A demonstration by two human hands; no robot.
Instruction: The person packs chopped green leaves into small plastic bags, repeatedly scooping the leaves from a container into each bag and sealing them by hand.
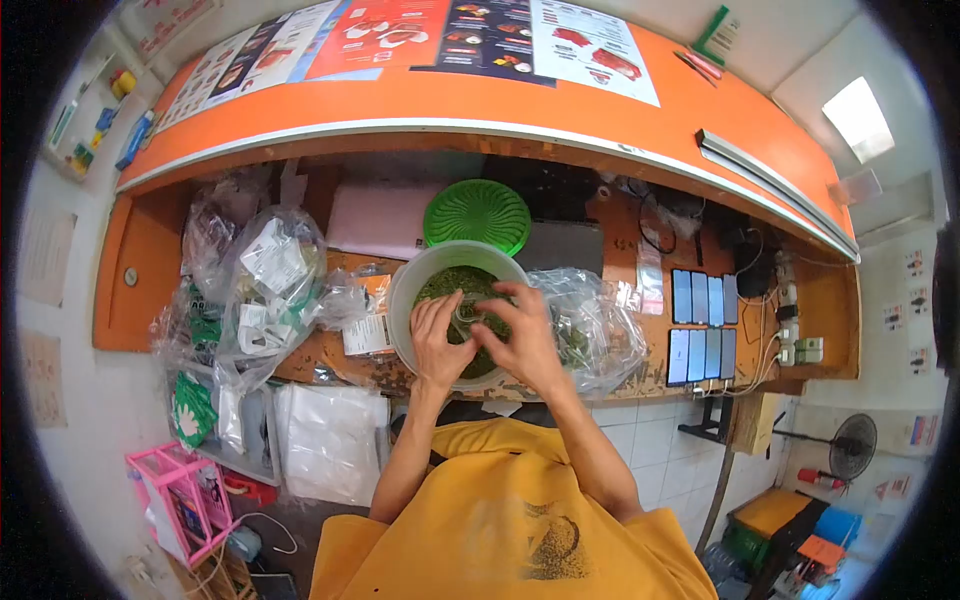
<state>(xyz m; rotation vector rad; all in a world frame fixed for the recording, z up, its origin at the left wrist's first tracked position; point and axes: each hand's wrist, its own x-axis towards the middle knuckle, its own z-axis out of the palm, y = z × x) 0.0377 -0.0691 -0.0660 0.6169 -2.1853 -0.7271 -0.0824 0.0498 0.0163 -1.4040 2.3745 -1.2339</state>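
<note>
A round translucent tub (402, 300) stands on the worn wooden counter, with loose, dark green, leafy-looking bits (450, 282) inside. Both hands are over its opening. My left hand (438, 340) is closed around the side of a small clear container (466, 310), mostly hidden by the fingers. My right hand (522, 335) is beside that container, its fingers curved and apart, slightly blurred. Whether the right fingertips touch the container is hard to see. Behind the tub lies a green ribbed lid (477, 216).
Clear plastic bags (590, 335) lie right of the tub. More filled bags (270, 280) crowd the left. Several phones (700, 330) and cables sit at the right. An orange shelf (420, 100) overhangs the counter's back. A fan (853, 446) stands lower right.
</note>
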